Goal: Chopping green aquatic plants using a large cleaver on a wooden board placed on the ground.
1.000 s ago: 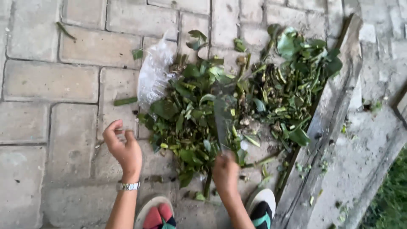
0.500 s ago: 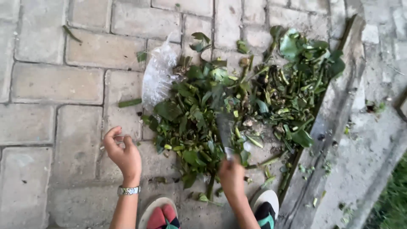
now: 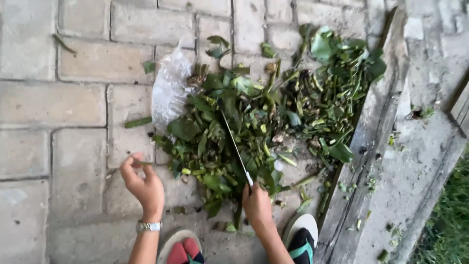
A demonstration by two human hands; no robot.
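A brick paving (image 3: 73, 102) bears chopped green leaves (image 3: 254, 122), a clear plastic bag (image 3: 168, 93) and a weathered plank (image 3: 371, 146).

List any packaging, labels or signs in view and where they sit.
Plastic bag: clear, crumpled, lying on the paving at the left edge of the leaf pile, partly under it.
No labels, signs or screens.
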